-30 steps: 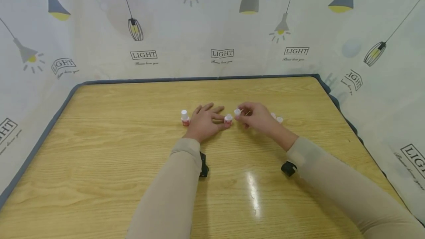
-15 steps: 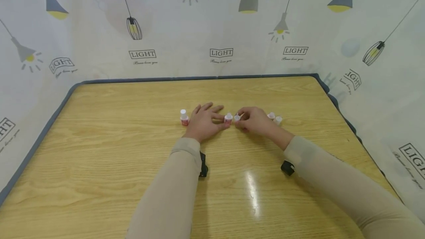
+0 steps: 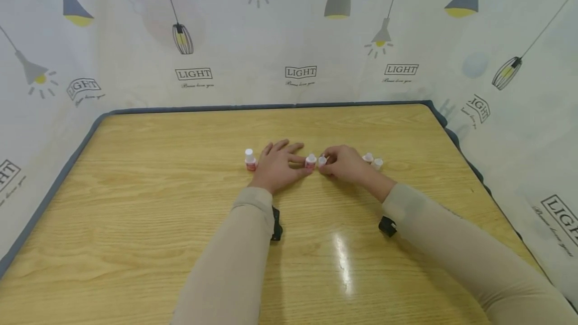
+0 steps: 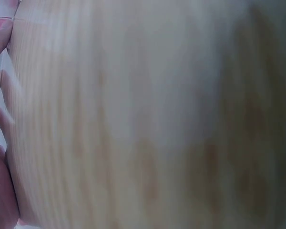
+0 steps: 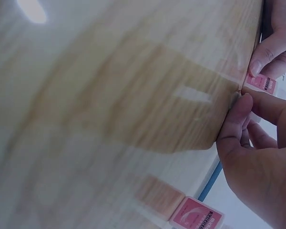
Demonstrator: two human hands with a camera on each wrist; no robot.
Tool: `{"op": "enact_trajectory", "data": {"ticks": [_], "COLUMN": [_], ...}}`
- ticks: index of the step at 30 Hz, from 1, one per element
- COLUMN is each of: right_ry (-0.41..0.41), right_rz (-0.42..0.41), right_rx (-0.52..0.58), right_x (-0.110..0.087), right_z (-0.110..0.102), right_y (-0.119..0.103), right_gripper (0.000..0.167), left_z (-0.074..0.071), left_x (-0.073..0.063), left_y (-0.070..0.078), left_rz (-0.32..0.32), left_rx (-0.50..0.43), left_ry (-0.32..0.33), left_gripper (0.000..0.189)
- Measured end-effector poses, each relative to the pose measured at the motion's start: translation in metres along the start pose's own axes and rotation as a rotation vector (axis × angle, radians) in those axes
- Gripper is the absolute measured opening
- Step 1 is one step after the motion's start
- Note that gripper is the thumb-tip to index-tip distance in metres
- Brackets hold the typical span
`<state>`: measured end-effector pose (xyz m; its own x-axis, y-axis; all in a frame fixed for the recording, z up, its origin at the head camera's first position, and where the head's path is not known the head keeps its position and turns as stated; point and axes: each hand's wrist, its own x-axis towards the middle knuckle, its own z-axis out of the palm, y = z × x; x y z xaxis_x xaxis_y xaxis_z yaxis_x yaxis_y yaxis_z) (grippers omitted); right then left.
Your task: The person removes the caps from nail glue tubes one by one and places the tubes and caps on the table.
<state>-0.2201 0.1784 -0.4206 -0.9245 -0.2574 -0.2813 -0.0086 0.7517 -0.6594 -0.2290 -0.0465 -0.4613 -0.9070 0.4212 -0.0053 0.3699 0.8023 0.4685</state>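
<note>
My left hand lies low on the table, its thumb and index finger gripping a small white bottle with a pink-red label. That bottle stands upright with a narrow white top. Just to its right, my right hand pinches a small white cap between thumb and index finger, down at the tabletop. In the right wrist view, the right fingertips mostly hide the cap, and the left thumb presses the labelled bottle. The left wrist view catches only finger edges and a bit of pink label.
A second bottle with a tall white cap stands left of the left hand. Behind the right wrist are another labelled bottle and a loose white cap. The wooden table meets a lamp-patterned curtain at its back edge.
My right hand has lowered the white cap from above to the tabletop beside the gripped bottle, then stayed nearly still. The left hand and its bottle have stayed in place.
</note>
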Motion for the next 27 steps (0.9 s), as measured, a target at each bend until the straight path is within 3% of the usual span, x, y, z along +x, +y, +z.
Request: {"op": "enact_trajectory", "data": {"ticks": [17,27], "right_ry": [-0.002,0.02], "right_rz": [0.014,0.009], "right_rx": [0.023,-0.014], "right_x": [-0.0001,0.0004], "right_z": [0.0019,0.0016], "right_y": [0.0019,0.001], "right_gripper": [0.03,0.043], "left_z": [-0.0006,0.0022], "left_x": [-0.0015,0.0032], "left_y": [0.0044,0.0017], "left_rz": [0.006,-0.014], "left_rx": [0.021,-0.022], "left_ry": [-0.004,0.011], "left_gripper": [0.051,0.054]}}
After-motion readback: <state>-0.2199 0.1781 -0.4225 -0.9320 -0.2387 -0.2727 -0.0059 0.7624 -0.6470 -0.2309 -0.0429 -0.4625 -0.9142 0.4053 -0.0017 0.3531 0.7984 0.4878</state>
